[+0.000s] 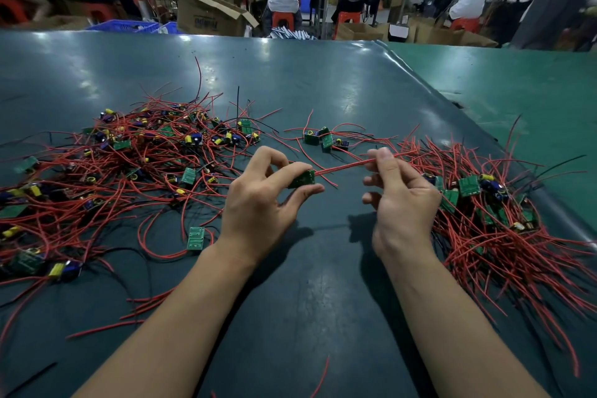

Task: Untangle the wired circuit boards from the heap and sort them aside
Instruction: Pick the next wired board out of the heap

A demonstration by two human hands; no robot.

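Observation:
A tangled heap (129, 165) of small green circuit boards with red and black wires covers the left of the dark green table. My left hand (258, 200) pinches one green circuit board (302, 178) between thumb and fingers, lifted above the table. Its red wires (342, 168) stretch rightward into my right hand (400, 194), which grips them between thumb and forefinger. A sorted pile (491, 216) of boards with their wires lying roughly parallel sits at the right, just beyond my right hand.
A small cluster of boards (324, 139) lies behind my hands. One loose board (195, 238) rests by my left wrist. The dark mat's edge (429, 87) runs diagonally at the right over a lighter green table. Seated workers and cardboard boxes (210, 13) fill the background.

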